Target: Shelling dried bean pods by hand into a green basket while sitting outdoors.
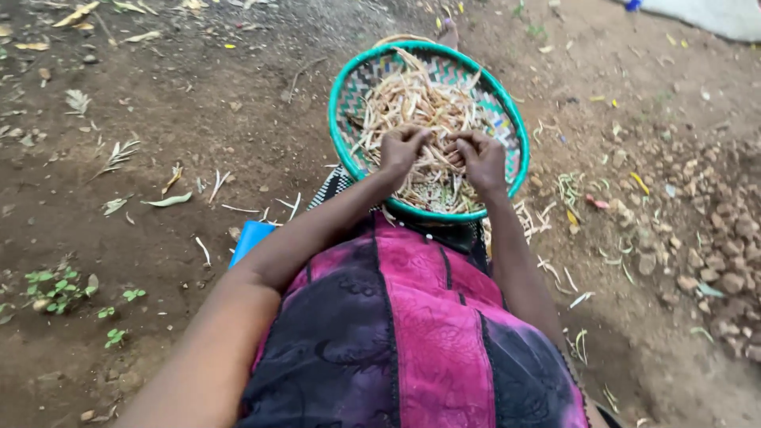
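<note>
A round woven basket with a teal rim [339, 101] rests on my lap, filled with dry pale bean pods [412, 97]. Loose beans lie at its near side [434, 194]. My left hand [400, 148] and my right hand [478, 154] are both over the basket's middle, fingers curled around the same pale pod [441, 152] between them. The pod's details are hidden by my fingers. My pink and black patterned garment [412, 333] fills the lower frame.
Bare brown earth surrounds me. Empty pod husks [555, 265] are scattered on the ground at my right. Small stones and clods [725, 238] lie further right. A blue object [252, 236] peeks out by my left arm. Small green seedlings [55, 289] grow at the left.
</note>
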